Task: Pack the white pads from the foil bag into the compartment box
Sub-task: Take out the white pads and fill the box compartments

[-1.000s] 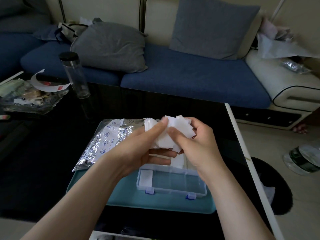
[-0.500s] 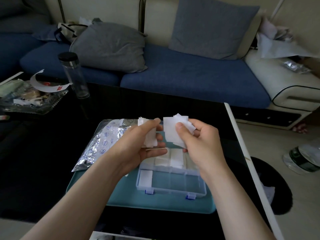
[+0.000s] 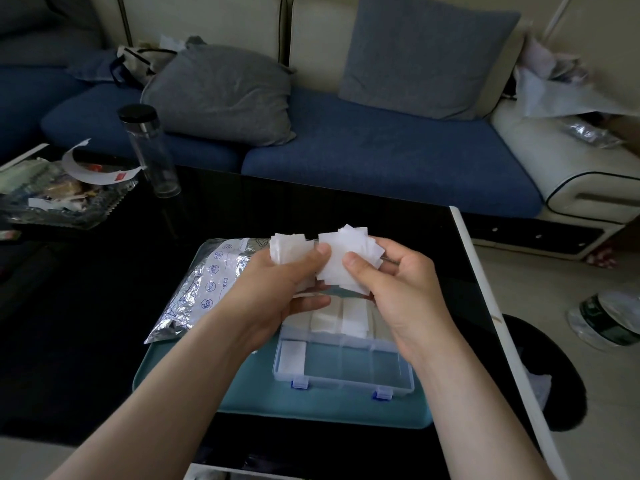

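My left hand (image 3: pixel 277 289) holds a small stack of white pads (image 3: pixel 287 249) between thumb and fingers. My right hand (image 3: pixel 398 292) pinches a second, fanned stack of white pads (image 3: pixel 346 258) just to the right of it. Both stacks hover above the clear compartment box (image 3: pixel 343 368), which lies open on a teal tray (image 3: pixel 242 400). Several white pads (image 3: pixel 353 318) lie in the box's far compartments and one pad (image 3: pixel 292 355) in its near left one. The silver foil bag (image 3: pixel 204 289) lies on the tray's left side, partly behind my left wrist.
The tray sits on a black glass table (image 3: pixel 86 323) with a white right edge. A clear bottle with a black cap (image 3: pixel 152 154) and a dish of wrappers (image 3: pixel 59 195) stand at the far left. A blue sofa with grey cushions (image 3: pixel 381 157) runs behind.
The single bunch of pads held by both hands has been split into two stacks. The hands drew apart, and now sit close together again, a little higher over the box.
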`<act>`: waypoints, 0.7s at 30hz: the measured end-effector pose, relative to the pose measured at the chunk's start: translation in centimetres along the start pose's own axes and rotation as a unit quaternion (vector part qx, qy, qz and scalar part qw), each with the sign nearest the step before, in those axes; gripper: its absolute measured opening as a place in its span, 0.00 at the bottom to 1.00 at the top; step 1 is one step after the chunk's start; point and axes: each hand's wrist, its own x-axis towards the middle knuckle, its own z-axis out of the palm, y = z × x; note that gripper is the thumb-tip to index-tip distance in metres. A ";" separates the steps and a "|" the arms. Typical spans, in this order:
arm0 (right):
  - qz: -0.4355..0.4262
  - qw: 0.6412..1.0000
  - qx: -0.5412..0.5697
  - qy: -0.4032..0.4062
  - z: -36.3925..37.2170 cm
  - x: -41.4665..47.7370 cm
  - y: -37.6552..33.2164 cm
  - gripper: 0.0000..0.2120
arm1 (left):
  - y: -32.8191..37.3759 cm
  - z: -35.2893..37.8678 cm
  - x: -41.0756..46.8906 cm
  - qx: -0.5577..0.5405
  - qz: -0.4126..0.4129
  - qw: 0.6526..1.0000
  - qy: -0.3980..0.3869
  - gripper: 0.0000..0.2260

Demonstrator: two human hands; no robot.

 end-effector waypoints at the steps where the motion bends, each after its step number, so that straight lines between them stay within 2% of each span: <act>1: -0.008 1.000 -0.012 0.003 0.0 -0.1 -0.1 0.10 | 0.2 0.1 -0.1 -0.008 -0.009 1.000 0.003 0.16; 6: -0.010 0.995 -0.086 -0.039 -0.4 -0.2 -0.3 0.14 | 1.4 0.3 -1.0 -0.008 -0.088 0.996 -0.025 0.22; 14: -0.028 0.986 -0.150 -0.071 -1.2 -0.2 -0.5 0.14 | 1.0 -0.3 -1.4 0.144 -0.090 0.971 -0.169 0.33; 19: -0.016 0.984 -0.167 -0.061 -1.3 0.0 0.0 0.06 | 0.4 -0.3 -1.3 0.169 -0.053 0.967 -0.185 0.21; 21: 0.015 0.989 -0.132 -0.066 -1.4 0.1 0.2 0.02 | 0.2 -0.4 -1.0 0.152 -0.050 0.972 -0.173 0.18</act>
